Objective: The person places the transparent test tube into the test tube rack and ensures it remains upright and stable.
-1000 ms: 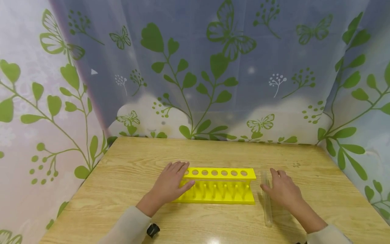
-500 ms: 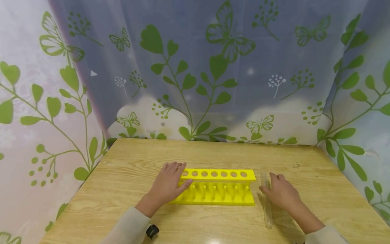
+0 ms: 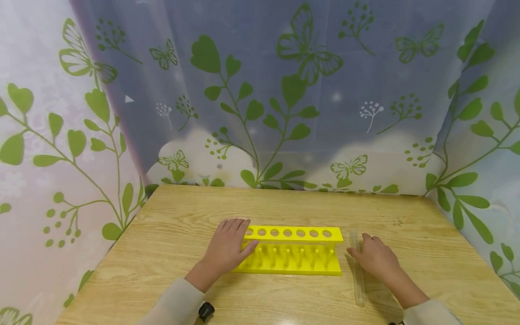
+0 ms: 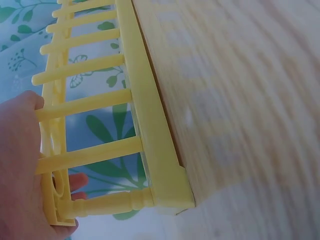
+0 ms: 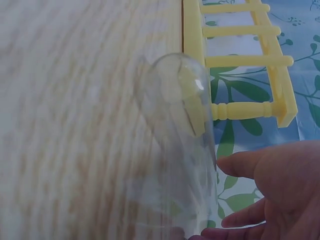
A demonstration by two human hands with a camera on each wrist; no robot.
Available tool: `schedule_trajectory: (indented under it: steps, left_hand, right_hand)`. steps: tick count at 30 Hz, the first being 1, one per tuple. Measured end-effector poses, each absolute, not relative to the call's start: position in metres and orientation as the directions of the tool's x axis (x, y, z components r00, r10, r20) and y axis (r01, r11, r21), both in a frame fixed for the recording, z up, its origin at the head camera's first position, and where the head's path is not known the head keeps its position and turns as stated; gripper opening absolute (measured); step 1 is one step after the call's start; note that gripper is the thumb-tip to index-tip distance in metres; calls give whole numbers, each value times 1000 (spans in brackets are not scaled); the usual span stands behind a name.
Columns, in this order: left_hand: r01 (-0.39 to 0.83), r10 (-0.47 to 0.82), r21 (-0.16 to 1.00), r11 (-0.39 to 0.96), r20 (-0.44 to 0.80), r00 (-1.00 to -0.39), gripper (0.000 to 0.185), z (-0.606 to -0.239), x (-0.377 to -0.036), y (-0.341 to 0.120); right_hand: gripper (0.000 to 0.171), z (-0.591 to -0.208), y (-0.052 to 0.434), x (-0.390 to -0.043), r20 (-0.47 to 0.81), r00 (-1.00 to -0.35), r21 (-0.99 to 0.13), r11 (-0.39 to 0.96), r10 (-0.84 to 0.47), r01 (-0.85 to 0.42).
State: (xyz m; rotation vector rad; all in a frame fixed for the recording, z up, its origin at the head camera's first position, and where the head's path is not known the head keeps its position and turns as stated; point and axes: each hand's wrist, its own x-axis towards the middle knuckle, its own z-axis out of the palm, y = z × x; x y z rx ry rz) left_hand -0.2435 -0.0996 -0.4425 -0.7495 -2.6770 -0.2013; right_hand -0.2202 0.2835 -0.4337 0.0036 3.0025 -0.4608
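A yellow test tube rack with a row of round holes stands on the wooden table. My left hand holds its left end, fingers on the top plate and thumb against the front pegs. The left wrist view shows the rack close up with my left hand at its end. A clear glass test tube lies on the table just right of the rack. My right hand is on it, thumb and curled fingers against the glass. The right wrist view shows the tube beside my right hand.
Leaf-and-butterfly patterned curtains close in the table at the back and on both sides. A small black object sits at my left sleeve. Bare wood lies behind the rack and to either side of it.
My right hand has drawn back slightly along the tube and its fingers have curled in. The left hand stays on the rack's end. The tube still lies on the table.
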Motion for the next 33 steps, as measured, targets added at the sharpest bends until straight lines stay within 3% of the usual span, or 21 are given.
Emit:
schedule_trajectory:
  steps: [23,33]
  left_hand:
    - [505,445,92,858,358,-821,62,-444,-241,-100]
    - [516,442,118,848,379,-813,60,-444,-241,-99]
  right_hand:
    - [79,-438,283,-230,-150,-988,-302,950,39,84]
    - [67,-435,282,-230,-169,-983,-309,944,67,117]
